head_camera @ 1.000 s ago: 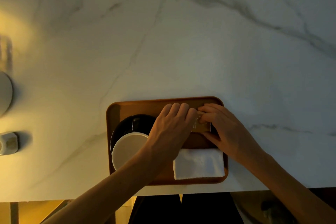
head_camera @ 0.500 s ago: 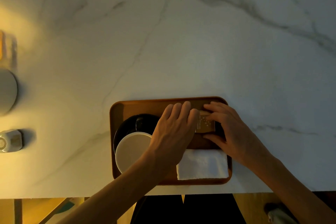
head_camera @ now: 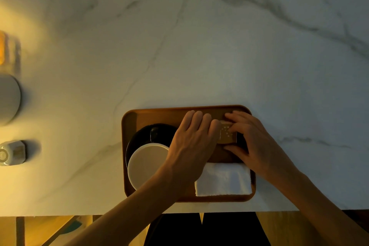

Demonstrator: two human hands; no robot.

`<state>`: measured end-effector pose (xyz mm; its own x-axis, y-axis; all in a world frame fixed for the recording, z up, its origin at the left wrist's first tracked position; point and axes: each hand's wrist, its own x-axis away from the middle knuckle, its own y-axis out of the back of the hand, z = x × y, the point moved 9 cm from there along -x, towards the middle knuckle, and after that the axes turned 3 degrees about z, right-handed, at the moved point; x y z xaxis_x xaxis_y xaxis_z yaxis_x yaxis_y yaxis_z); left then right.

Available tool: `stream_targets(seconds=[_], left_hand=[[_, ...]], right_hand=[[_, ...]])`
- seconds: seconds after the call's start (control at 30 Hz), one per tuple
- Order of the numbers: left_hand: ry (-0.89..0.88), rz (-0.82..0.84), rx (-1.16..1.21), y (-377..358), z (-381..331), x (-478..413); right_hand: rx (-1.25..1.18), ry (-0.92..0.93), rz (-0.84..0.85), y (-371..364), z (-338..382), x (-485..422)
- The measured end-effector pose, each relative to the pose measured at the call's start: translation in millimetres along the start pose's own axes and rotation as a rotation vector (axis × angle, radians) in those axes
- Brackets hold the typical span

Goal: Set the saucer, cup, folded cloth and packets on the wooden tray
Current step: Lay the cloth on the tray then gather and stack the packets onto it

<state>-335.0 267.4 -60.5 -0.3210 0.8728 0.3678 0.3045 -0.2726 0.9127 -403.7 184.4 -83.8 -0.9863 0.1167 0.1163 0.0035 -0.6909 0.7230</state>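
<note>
**A:** Have the fingers shifted since half a second ago?

**B:** Barely. The right hand (head_camera: 257, 146) still pinches the brown packet (head_camera: 226, 135), with its fingers (head_camera: 235, 117) on the far edge and its thumb on the near edge. The left hand (head_camera: 191, 142) lies flat with straight fingers (head_camera: 198, 120), and one fingertip touches the packet's left edge.

**A:** How does the packet look?

**B:** It is small and brown, with pale dots on its face. It lies on the right half of the wooden tray (head_camera: 159, 111), just beyond the folded cloth (head_camera: 223, 182), which is white and squared in the near right corner. I cannot tell whether more than one packet is there.

**A:** And the rest?

**B:** The pale cup (head_camera: 147, 166) sits on the black saucer (head_camera: 139, 138) on the tray's left half. The left forearm crosses the cup's right edge.

**A:** What room is there around the tray?

**B:** Its near rim lies close to the front edge of the marble tabletop (head_camera: 199, 46), and marble stretches wide beyond it and to its right. Far to the left, well apart, stand a round grey object (head_camera: 8, 98) and a small pale container (head_camera: 12, 153).
</note>
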Motion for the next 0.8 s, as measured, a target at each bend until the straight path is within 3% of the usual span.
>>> stream_targets(seconds=[0.13, 0.23, 0.4, 0.53, 0.67, 0.8], left_hand=[[0.046, -0.053, -0.032, 17, 5, 10], [0.114, -0.254, 0.173, 51, 29, 30], [0.689, -0.42, 0.664, 45, 132, 95], [1.046, -0.226, 0.971, -19, 160, 139], [1.075, -0.258, 1.102, -39, 150, 160], [1.066, -0.318, 1.287, -40, 148, 165]], right_hand=[[-0.043, -0.026, -0.045, 12, 4, 6], [-0.174, -0.151, -0.167, 30, -3, 12], [-0.497, -0.576, -0.286, 27, -32, 39], [-0.861, -0.78, -0.351, 12, -39, 62], [-1.107, -0.84, -0.333, -4, -40, 71], [-1.175, -0.882, -0.311, -17, -33, 72]])
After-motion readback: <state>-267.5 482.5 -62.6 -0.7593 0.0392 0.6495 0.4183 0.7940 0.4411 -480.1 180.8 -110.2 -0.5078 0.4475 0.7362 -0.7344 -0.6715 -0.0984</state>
